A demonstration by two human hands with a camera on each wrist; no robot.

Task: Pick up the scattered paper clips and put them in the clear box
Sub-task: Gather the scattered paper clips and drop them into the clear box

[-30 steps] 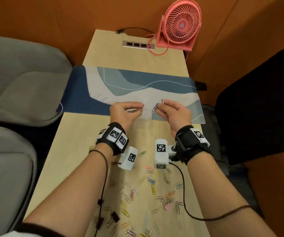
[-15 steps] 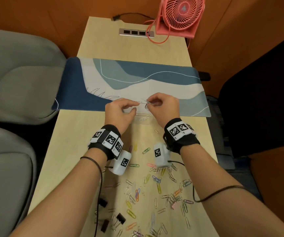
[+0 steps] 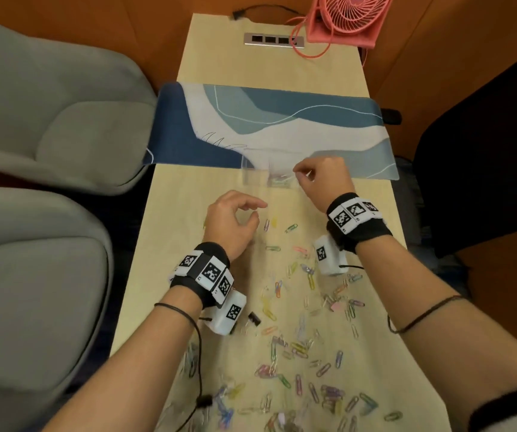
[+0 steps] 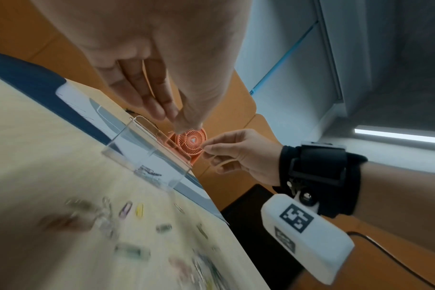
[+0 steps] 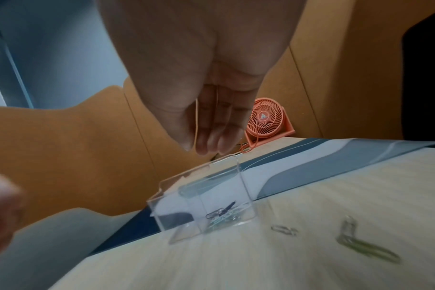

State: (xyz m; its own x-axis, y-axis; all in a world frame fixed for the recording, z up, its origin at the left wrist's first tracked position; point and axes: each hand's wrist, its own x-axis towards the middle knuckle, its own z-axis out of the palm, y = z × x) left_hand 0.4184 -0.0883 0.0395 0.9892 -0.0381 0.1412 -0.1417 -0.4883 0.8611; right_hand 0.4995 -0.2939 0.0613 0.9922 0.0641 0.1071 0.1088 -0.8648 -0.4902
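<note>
The clear box [image 3: 255, 174] [image 4: 147, 153] [image 5: 206, 196] stands at the near edge of the desk mat, with a few paper clips [image 3: 280, 181] [image 5: 220, 213] on its floor. My right hand [image 3: 304, 176] [image 4: 206, 153] [image 5: 195, 149] hovers just right of the box and pinches a thin orange band. My left hand [image 3: 258, 211] [image 4: 174, 121] is lower and nearer to me, fingers relaxed and holding nothing, just left of a purple clip [image 3: 266, 225] [image 4: 125, 209]. Several coloured clips [image 3: 297, 338] lie scattered over the near half of the table.
A blue and white desk mat [image 3: 282, 126] crosses the table. A pink fan [image 3: 347, 17] and a socket strip [image 3: 274, 39] sit at the far end. Grey seats [image 3: 48, 120] flank the left edge. Black binder clips [image 3: 254, 318] lie beside my left wrist.
My hands were together over the box. The left one has pulled back toward me over the loose clips, while the right one stays beside the box, which now shows uncovered.
</note>
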